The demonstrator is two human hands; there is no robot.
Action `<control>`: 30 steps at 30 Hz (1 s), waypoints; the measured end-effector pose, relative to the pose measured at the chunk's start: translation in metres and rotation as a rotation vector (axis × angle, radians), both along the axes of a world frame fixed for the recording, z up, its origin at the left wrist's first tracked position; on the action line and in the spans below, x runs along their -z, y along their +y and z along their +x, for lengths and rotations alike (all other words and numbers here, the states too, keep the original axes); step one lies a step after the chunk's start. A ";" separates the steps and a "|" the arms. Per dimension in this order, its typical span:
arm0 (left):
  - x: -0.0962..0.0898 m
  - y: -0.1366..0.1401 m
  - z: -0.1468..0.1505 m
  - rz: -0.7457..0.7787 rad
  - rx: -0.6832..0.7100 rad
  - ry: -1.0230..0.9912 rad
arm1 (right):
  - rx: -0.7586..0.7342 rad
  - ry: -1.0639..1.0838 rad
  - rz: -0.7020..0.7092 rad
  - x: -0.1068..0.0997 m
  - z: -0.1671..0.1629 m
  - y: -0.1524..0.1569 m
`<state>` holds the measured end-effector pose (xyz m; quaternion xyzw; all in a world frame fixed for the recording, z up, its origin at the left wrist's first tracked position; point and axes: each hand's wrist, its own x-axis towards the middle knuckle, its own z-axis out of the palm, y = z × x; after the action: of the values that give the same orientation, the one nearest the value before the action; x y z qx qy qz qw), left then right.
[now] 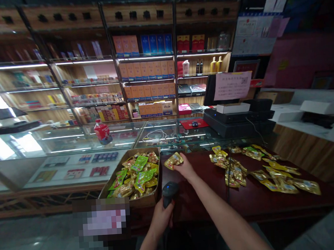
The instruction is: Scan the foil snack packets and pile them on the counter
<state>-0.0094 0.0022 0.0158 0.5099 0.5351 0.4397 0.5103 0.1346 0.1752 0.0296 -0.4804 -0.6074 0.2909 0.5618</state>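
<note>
My left hand (161,216) is wrapped round the handle of a black barcode scanner (170,189), whose head points away from me over the dark red table. Between the fingers of my right hand (185,167) is a gold snack packet (173,161), raised near the right rim of a cardboard box (158,199). That box holds many gold packets and several green packets (145,175). Farther right, more gold packets (235,173) lie loose in a pile, and another group (283,178) spreads toward the table's right end.
A glass display counter (122,137) runs behind the table, with a red-labelled bottle (102,132) on it. At the right stands a monitor (210,92) with a pink paper, above a black cash drawer (235,126). A mouse (194,124) rests on a red mat. Stocked shelves line the wall.
</note>
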 end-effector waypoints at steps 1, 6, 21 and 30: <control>0.001 0.000 -0.001 0.004 -0.003 -0.007 | -0.035 -0.019 -0.012 -0.014 -0.022 0.013; 0.003 0.001 -0.005 -0.020 -0.004 -0.010 | -0.103 -0.146 -0.075 -0.069 -0.107 0.060; 0.013 0.003 -0.009 0.036 0.009 -0.021 | 0.650 -0.906 -0.443 0.001 0.172 -0.001; 0.002 -0.001 -0.007 0.043 -0.019 -0.020 | 0.317 -1.064 -0.250 0.028 0.104 -0.054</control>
<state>-0.0163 0.0012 0.0141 0.5109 0.5252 0.4612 0.5003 0.2385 0.1213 0.0020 -0.7088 -0.6884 -0.0093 0.1540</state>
